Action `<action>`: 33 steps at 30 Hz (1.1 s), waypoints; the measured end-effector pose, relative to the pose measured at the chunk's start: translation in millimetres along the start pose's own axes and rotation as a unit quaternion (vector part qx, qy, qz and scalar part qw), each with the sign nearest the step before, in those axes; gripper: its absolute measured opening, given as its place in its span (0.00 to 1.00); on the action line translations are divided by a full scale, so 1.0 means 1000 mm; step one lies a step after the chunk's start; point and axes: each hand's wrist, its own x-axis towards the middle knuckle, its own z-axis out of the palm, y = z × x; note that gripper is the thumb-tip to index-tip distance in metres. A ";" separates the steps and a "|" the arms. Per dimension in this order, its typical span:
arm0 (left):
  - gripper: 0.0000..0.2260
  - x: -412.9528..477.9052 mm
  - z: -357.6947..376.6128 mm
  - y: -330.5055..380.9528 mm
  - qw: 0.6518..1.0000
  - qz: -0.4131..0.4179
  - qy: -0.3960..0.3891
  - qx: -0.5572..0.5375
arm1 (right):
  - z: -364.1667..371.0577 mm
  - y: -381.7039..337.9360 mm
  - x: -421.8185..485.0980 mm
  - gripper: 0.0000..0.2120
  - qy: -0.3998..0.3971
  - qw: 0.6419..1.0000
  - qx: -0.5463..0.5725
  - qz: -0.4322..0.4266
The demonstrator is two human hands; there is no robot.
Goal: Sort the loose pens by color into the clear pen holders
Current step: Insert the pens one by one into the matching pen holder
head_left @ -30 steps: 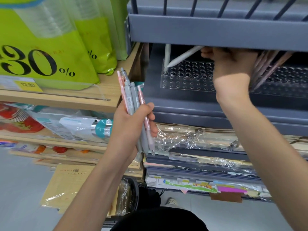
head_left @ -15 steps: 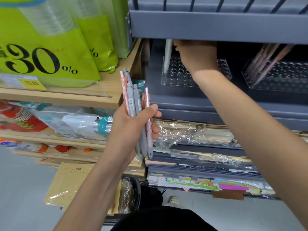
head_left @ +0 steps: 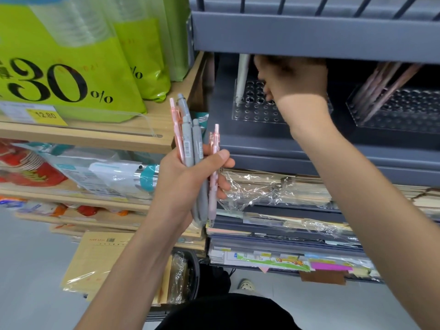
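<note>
Clutching light-looking, slick pens (head_left: 194, 148) mid-barrel in my left hand (head_left: 188, 179); cannot tell if my right hand (head_left: 292, 79) grasps anything.

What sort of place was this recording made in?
Probably a stationery or variety shop. A yellow price tag reading 12.80 sits on a wooden shelf, green packs carry a big 30% print, and clear pen holders stand on a grey display shelf.
</note>
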 end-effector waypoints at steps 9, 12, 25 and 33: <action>0.08 0.008 0.009 -0.007 1.000 -0.002 -0.016 0.011 | -0.028 0.010 -0.039 0.06 -0.334 0.942 -0.006 0.030; 0.08 0.010 0.017 -0.011 0.999 0.000 -0.034 0.012 | -0.035 0.016 -0.039 0.04 -0.348 0.936 0.008 0.047; 0.09 0.025 0.070 -0.033 0.995 0.008 -0.091 0.028 | -0.104 0.042 -0.040 0.01 -0.113 0.971 0.176 0.115; 0.16 0.031 0.118 -0.032 0.995 0.028 -0.081 0.042 | -0.172 0.050 -0.036 0.08 -0.039 0.972 0.219 0.080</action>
